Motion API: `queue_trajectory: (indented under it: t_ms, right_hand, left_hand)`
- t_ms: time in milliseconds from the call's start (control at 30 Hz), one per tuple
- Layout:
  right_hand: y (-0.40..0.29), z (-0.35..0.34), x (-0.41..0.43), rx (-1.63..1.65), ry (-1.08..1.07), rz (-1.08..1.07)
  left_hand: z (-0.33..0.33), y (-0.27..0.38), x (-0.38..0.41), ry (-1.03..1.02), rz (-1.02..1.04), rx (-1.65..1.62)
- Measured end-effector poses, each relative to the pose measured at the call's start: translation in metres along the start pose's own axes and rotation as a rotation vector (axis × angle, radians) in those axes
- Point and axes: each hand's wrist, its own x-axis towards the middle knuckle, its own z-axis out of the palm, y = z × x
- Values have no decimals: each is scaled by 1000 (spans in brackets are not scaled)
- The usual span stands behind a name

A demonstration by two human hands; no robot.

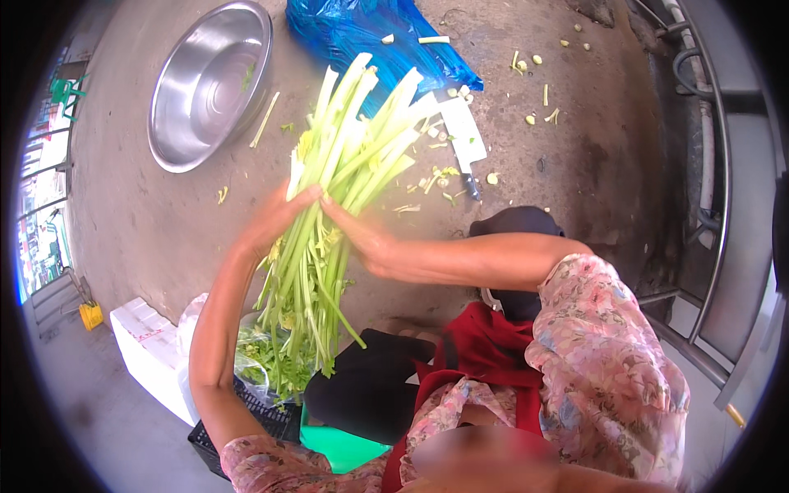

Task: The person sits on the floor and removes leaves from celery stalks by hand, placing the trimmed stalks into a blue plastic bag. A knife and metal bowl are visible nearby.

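A large bundle of celery stalks [327,203] is held between my two hands over the concrete floor. My left hand [286,209] wraps the bundle from the left, and my right hand [357,231] grips it from the right; the thumbs nearly meet on top. Pale cut ends point away from me, while the leafy ends hang toward my lap. Beyond the bundle's right side lies a cleaver [463,132] with a dark handle, flat on the floor. A blue plastic bag [382,49] is spread behind the cut ends, partly covered by them.
A steel basin [212,86] with a bit of leaf in it stands at the far left. Celery trimmings [530,120] are scattered around the cleaver. Near my left arm are a white foam box [151,357] and a black plastic crate [271,413] with bagged greens. Metal rails [718,203] run along the right.
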Motion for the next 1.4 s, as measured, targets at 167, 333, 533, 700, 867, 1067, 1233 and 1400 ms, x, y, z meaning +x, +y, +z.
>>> queue_trajectory:
  t_ms: [167, 333, 533, 700, 867, 1067, 1233, 1400]
  right_hand:
    - [-19, 22, -23, 53, 20, 28]
    - [-45, 12, -35, 206, -81, -46]
    - [-83, 29, -127, 294, 98, -7]
    - [-83, 33, -231, 494, 137, -27]
    - [-126, 60, -263, 656, 90, -216]
    - [-188, 76, -282, 712, -70, -513]
    - [-309, 49, -275, 782, -85, -921]
    - [-487, -19, -346, 790, -105, -1271]
  left_hand:
    - [-9, 29, -14, -35, 0, 33]
    - [5, 103, -29, 13, 73, 242]
    - [52, 140, -47, -15, 23, 421]
    - [105, 192, -100, -194, 152, 396]
    - [103, 281, -114, -419, 201, 392]
    - [123, 415, -150, -364, 354, 718]
    - [170, 553, -104, -507, 597, 974]
    - [286, 739, -68, -618, 918, 1228]
